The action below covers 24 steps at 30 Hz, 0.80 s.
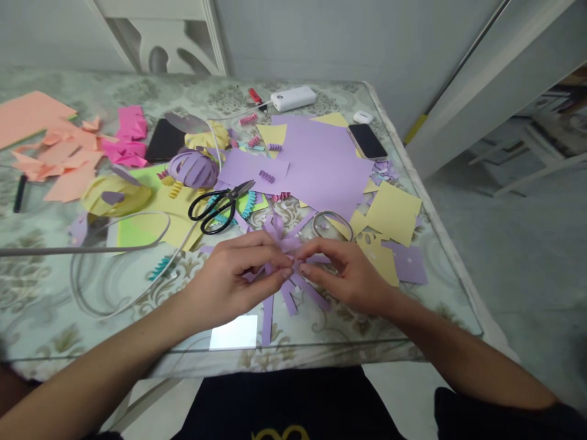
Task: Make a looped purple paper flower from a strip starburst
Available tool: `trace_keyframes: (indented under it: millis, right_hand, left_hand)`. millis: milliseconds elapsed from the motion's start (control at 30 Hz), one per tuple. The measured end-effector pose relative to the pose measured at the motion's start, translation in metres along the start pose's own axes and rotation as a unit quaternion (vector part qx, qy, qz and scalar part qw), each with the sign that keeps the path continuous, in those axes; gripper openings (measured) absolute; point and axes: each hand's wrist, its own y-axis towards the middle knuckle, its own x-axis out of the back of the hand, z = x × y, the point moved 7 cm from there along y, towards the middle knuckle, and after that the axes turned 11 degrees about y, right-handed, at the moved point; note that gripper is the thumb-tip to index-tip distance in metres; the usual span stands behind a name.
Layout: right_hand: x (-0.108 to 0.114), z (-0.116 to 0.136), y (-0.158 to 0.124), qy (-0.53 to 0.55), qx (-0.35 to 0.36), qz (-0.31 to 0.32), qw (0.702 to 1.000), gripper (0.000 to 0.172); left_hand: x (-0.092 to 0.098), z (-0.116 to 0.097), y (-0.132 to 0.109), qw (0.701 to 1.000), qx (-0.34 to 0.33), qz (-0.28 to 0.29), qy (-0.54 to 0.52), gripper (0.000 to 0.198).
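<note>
Purple paper strips [268, 318] radiate outward on the glass-topped table, under and around both hands. My left hand [245, 272] is in a pinch over the middle of the strips; what its fingertips hold is too small to make out. Facing it, my right hand [343, 272] has thumb and forefinger drawn together near the same spot, also on something I cannot make out. The fingertips of the two hands almost meet. Black-handled scissors [220, 208] lie just beyond my left hand, and a tape ring [332, 225] lies behind my right hand.
Large purple sheets [328, 159], yellow squares [394, 211], a phone [367, 142] and a white power bank [293, 98] lie farther back. To the left are a yellow paper ball [117, 195], a purple one [193, 168], orange paper [68, 153] and a looping white cable [137, 300].
</note>
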Motion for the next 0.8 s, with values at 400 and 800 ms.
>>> trace_keyframes:
  millis: [400, 800]
  right_hand:
    - [-0.001, -0.017, 0.001, 0.029, -0.083, -0.018, 0.996, 0.009]
    - [-0.005, -0.018, -0.001, 0.122, -0.099, -0.019, 0.987, 0.011]
  left_hand:
    - [0.031, 0.073, 0.009, 0.968, 0.214, -0.041, 0.126, 0.031]
    - [0.022, 0.057, 0.007, 0.980, 0.160, 0.098, 0.066, 0.034]
